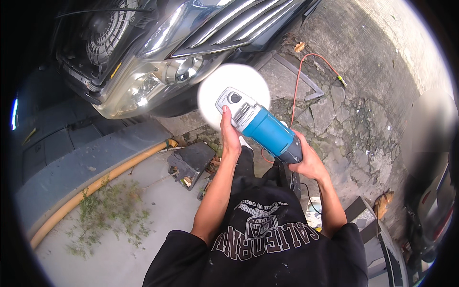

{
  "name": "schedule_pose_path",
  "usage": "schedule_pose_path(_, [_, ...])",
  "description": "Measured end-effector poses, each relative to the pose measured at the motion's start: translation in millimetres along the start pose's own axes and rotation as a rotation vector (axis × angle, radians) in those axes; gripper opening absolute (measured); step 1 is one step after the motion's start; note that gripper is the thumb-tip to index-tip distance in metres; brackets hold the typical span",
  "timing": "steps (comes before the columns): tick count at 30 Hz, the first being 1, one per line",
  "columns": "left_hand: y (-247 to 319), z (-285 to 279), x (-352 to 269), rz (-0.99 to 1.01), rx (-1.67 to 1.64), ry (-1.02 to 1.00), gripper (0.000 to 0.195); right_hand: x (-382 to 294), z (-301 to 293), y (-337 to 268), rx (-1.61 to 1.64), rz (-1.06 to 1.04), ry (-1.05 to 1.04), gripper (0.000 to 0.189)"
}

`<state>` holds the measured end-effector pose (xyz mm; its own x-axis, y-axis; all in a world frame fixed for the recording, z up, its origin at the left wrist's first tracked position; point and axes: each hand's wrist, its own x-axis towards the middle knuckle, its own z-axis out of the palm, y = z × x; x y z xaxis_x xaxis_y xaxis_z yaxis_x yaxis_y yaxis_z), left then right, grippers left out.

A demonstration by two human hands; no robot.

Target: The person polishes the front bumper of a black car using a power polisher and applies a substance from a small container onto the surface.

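A teal, grey and black power polisher (271, 132) is held across the front of my body between both hands. My left hand (230, 135) grips its grey metal head (239, 102), thumb lying along the top. The fingers of that hand are mostly hidden underneath. Around the dark rear end of the body my right hand (309, 158) is closed. Beyond the head spreads a round white pad (211, 97), soft-edged and overexposed. It overlaps the car's bumper in view; contact cannot be told. Left of the pad is the car's headlight (143, 86), its lens yellowish.
The car's hood is up above an exposed engine bay (107, 39). An orange cord (297, 84) runs over cracked paving (333, 111). A yellow pipe (96, 188) follows the low wall at left, near a plant (107, 211) and a broken dark block (195, 158).
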<state>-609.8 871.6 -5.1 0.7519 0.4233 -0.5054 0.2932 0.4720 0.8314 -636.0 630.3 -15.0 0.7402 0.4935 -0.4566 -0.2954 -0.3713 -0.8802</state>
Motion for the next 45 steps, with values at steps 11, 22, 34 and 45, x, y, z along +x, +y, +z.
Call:
schedule_pose_path(11, [10,60,12,-0.085,0.019,-0.135,0.058,-16,-45,-32,0.006,0.068,0.108,0.094])
schedule_pose_path(22, [13,-59,-9,0.043,-0.047,0.248,0.057,33,35,2,-0.072,-0.057,-0.239,0.098])
schedule_pose_path(34, [41,-216,-132,0.388,-0.374,0.537,0.068,93,127,-73,-0.369,-0.287,-0.872,0.096])
schedule_pose_path(45, [15,-321,-171,0.550,-0.432,0.630,0.071,208,146,-422,-0.738,-1.066,-0.140,0.071])
